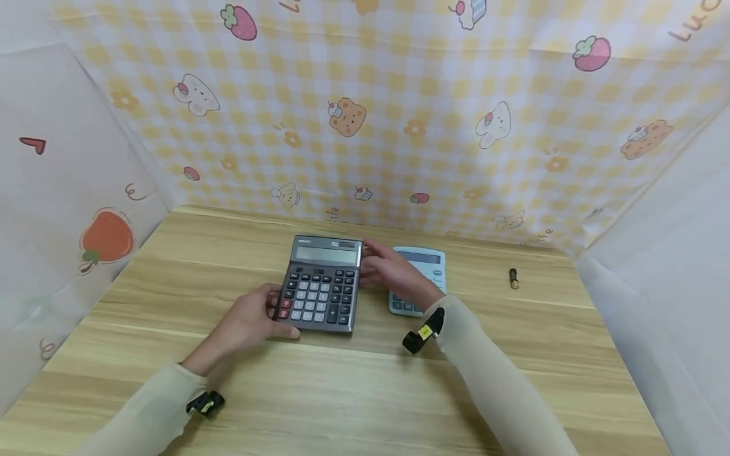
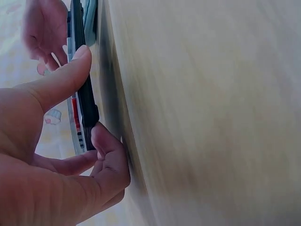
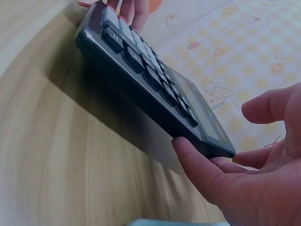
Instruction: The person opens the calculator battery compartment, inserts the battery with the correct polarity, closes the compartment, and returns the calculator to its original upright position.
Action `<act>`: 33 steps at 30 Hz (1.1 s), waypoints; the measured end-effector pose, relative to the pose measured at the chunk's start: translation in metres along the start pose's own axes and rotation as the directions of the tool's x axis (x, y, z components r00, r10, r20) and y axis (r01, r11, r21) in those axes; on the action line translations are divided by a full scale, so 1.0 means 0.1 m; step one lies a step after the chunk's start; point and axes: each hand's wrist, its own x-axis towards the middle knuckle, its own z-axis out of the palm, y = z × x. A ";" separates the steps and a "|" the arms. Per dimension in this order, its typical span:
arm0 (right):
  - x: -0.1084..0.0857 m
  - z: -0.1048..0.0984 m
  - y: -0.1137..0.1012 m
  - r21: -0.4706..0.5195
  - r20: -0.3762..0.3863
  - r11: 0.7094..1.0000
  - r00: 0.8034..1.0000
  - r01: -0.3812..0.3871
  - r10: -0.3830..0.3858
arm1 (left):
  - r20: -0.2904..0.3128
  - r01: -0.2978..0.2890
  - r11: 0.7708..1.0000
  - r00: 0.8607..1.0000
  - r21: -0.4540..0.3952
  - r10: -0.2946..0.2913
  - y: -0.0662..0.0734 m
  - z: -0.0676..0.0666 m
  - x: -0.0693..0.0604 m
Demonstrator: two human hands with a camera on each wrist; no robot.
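A dark grey calculator with a blank display is held tilted just above the table, its keys facing up. At its lower left corner my left hand grips it, thumb along the near edge and curled fingers at the side and underneath. My right hand is at the upper right edge. In the right wrist view its fingers touch the calculator's underside and corner, while the thumb stays apart from it. Beneath the right wrist lies a light blue calculator, partly hidden.
A small black and copper battery lies on the wooden table to the right. Behind stands a yellow checked cloth wall, with white side panels at left and right.
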 end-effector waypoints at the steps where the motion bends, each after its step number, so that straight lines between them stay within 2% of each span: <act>1: -0.03 -0.01 0.01 0.000 -0.002 1.000 1.000 0.003 -0.003 | 0.001 -0.005 1.000 1.000 -0.006 0.005 0.01 0.01 -0.01; 7: -0.18 -0.08 0.04 -0.013 -0.018 1.000 0.999 0.026 -0.027 | 0.011 -0.027 0.999 1.000 -0.039 0.028 0.06 0.08 -0.05; 14: -0.33 -0.15 0.09 0.044 -0.057 0.998 0.997 0.054 -0.051 | 0.016 -0.068 0.994 0.997 -0.081 0.069 0.11 0.15 -0.08; 23: -0.49 -0.20 0.06 0.062 -0.110 0.995 0.991 0.082 -0.075 | 0.002 -0.109 0.987 0.994 -0.115 0.110 0.19 0.18 -0.11; 33: -0.63 -0.26 0.12 0.063 -0.129 0.991 0.985 0.120 -0.111 | -0.013 -0.200 0.973 0.980 -0.112 0.200 0.20 0.22 -0.13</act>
